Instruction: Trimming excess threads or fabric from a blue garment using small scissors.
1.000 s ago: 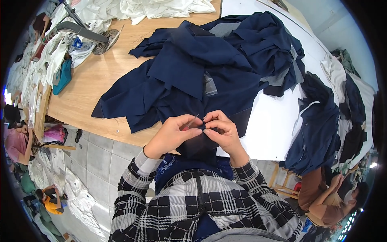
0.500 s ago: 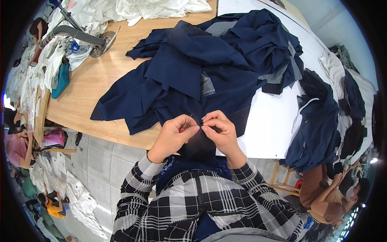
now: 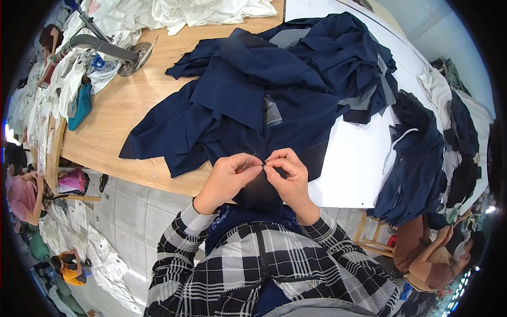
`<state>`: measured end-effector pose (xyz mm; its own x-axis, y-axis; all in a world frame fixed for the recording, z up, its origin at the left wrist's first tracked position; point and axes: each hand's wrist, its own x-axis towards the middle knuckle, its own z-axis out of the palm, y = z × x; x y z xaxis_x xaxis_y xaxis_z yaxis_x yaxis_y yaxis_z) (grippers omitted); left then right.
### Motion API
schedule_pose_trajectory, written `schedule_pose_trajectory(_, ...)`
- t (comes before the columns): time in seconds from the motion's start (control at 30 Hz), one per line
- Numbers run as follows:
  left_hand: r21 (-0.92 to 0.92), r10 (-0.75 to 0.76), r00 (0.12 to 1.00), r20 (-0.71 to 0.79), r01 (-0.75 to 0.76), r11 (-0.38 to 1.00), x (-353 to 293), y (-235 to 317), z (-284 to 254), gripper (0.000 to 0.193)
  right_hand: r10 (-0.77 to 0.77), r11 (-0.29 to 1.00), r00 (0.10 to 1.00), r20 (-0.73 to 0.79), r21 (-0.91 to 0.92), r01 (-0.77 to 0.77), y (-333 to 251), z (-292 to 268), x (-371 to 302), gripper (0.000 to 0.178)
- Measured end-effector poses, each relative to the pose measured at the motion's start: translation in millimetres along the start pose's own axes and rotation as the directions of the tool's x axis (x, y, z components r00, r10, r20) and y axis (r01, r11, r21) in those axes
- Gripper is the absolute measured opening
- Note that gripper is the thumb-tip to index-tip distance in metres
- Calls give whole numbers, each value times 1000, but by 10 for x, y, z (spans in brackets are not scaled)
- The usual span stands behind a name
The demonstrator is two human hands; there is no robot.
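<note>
Navy-blue woven cloth (image 3: 296,113), loosely folded and heaped, lies across the junction of a light wood-grain tabletop (image 3: 153,105) and a smooth white tabletop (image 3: 348,164), its near portion hanging over the front edge toward the wearer. At that edge, the bare left hand (image 3: 222,178) is closed around a slim pointed tool with a red part (image 3: 240,170); its thumb and forefinger meet at a small dark bit of the cloth. The bare right hand (image 3: 290,180) pinches the same spot between thumb and fingertips, the two sets of fingertips nearly touching. The exact detail gripped is too small to tell. A clear, roughly rectangular plastic piece (image 3: 272,111) lies on the cloth just beyond the hands. To the right, a dark navy garment pile with a white cord (image 3: 414,179) drapes over the white tabletop's edge; crumpled white fabric (image 3: 206,11) occupies the far side of the wood-grain tabletop.
</note>
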<state>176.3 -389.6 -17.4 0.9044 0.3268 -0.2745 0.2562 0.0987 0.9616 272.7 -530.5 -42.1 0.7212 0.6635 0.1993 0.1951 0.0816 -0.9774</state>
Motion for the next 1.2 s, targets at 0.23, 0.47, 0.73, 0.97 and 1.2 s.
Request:
schedule_pose_trajectory(0.23,11,105,989,-99,-105,994,-4,-82,22,12,59,998,996,68,-36,-57,-34,-17,30,6)
schedule_pose_trajectory(0.47,253,314,924,-220,-257,933,-118,101,3,31,298,899,948,108,302,-317,-27,-65,57,7)
schedule_pose_trajectory(0.73,407,223,975,6,-206,890,-249,185,46,37,212,925,976,52,313,-218,-45,-53,77,8)
schedule_pose_trajectory(0.97,412,178,984,22,-171,895,-179,167,81,33,117,968,992,43,219,-123,12,-74,46,9)
schedule_pose_trajectory(1.2,392,165,986,26,-162,905,-163,159,85,32,28,994,999,22,102,-30,2,-71,42,10)
